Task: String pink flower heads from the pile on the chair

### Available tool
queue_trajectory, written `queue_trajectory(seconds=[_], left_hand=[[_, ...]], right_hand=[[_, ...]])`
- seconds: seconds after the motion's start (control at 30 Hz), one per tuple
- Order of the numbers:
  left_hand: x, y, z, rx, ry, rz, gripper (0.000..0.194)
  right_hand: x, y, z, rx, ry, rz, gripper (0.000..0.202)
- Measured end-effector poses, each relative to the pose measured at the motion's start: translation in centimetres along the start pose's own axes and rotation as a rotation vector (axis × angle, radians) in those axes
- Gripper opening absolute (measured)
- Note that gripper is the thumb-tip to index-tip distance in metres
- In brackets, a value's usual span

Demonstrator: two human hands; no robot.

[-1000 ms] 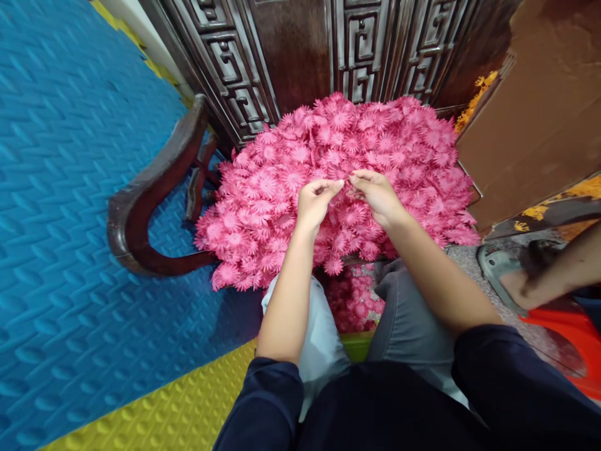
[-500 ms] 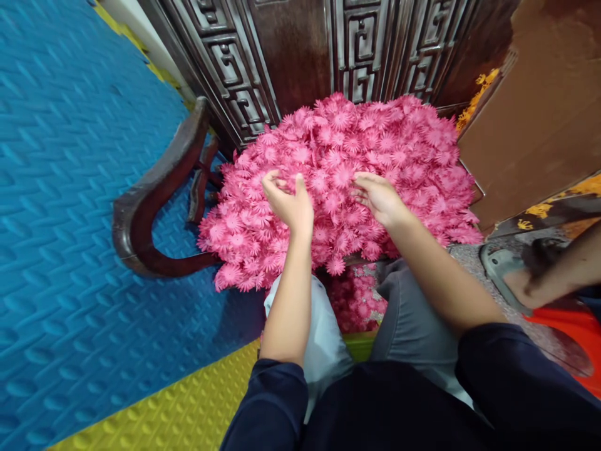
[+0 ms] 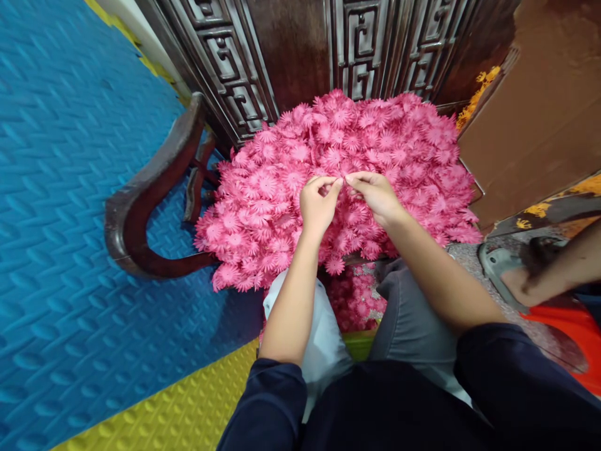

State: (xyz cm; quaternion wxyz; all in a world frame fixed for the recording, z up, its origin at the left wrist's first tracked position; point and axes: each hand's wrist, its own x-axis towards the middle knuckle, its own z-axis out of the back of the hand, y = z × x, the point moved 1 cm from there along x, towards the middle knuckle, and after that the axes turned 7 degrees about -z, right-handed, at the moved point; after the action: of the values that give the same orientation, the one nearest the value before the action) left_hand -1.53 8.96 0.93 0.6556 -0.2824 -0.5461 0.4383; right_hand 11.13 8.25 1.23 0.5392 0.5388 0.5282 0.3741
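Observation:
A wide heap of pink artificial flower heads (image 3: 267,188) lies in front of me, and both hands are over its middle. My left hand (image 3: 319,200) pinches with thumb and forefinger; what sits at the fingertips is too small to make out. Almost touching those tips, my right hand (image 3: 378,194) is also closed in a pinch, with something tiny and pinkish between the two hands that I cannot name. More pink flowers (image 3: 357,297) show lower down, between my knees.
Behind the heap stands a carved dark wood panel (image 3: 300,56). A curved wooden armrest (image 3: 136,213) is at left, over blue matting (image 3: 61,188). At right are a brown cardboard sheet (image 3: 544,119), orange flowers (image 3: 538,210) and another person's sandalled foot (image 3: 514,282).
My left hand has moved right from over the flowers, its spread fingers closing to a pinch beside my right hand. The right fingers have also drawn together, staying nearly in place.

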Motion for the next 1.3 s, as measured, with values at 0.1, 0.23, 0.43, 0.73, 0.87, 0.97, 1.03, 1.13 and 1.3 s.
queue_trajectory(seconds=[0.1, 0.23, 0.43, 0.73, 0.87, 0.97, 1.03, 1.13, 1.3], left_hand=[[0.0, -0.2, -0.2, -0.139, 0.034, 0.109, 0.009], [0.2, -0.4, -0.5, -0.301, 0.027, 0.231, 0.014], [0.5, 0.1, -0.2, -0.432, -0.056, 0.371, 0.025], [1.8, 3.4, 3.4, 0.023, -0.665, 0.182, 0.022], [1.4, 2.8, 3.4, 0.151, -0.625, 0.154, 0.024], [0.6, 0.7, 2.3, 0.239, -0.516, 0.017, 0.024], [0.1, -0.5, 1.2, 0.244, -0.372, -0.047, 0.019], [-0.4, -1.2, -0.1, 0.216, -0.102, -0.110, 0.018], [-0.5, -0.5, -0.6, 0.211, -0.010, -0.131, 0.016]], right_hand=[[-0.1, 0.0, -0.3, 0.009, -0.050, 0.000, 0.003], [-0.6, 0.3, -1.0, 0.024, -0.075, -0.011, 0.006], [-0.9, 0.7, -1.1, -0.002, -0.080, -0.042, 0.009], [1.2, 0.6, 2.1, 0.054, -0.214, -0.067, 0.006], [0.6, 0.9, 1.9, 0.037, -0.120, -0.029, 0.007], [0.1, 0.9, 1.2, 0.020, -0.060, -0.006, 0.005], [0.0, 0.8, 0.9, 0.001, -0.023, 0.008, 0.003], [0.0, 0.6, 0.6, -0.003, 0.020, 0.042, 0.002], [0.1, 0.3, 0.7, 0.017, 0.024, 0.076, 0.005]])
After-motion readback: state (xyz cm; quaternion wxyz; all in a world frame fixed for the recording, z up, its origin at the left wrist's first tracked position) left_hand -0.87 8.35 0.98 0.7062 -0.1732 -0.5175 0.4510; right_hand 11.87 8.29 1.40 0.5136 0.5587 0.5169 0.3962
